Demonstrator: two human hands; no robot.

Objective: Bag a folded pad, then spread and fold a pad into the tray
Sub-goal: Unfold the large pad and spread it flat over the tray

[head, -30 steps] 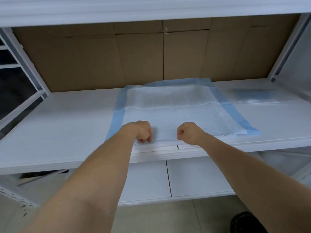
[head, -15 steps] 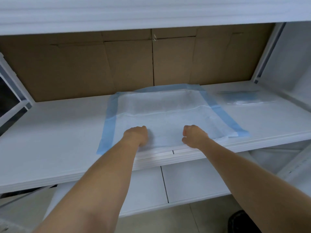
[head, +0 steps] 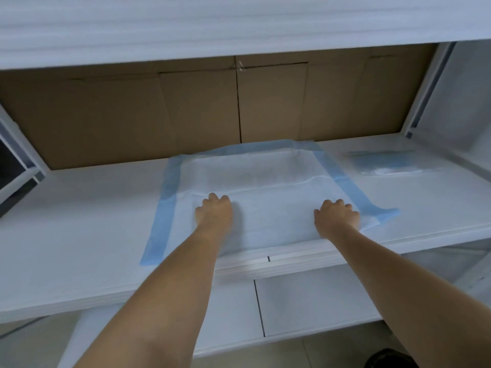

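The pad lies spread near the shelf's front edge, both hands resting on its near half, fingers curled and seemingly gripping nothing, probably to smooth it for folding.

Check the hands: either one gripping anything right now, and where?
Both hands sit on the pad on the shelf, left hand near its middle, right hand by the right blue border. Fingers hidden, so a grip cannot be told.
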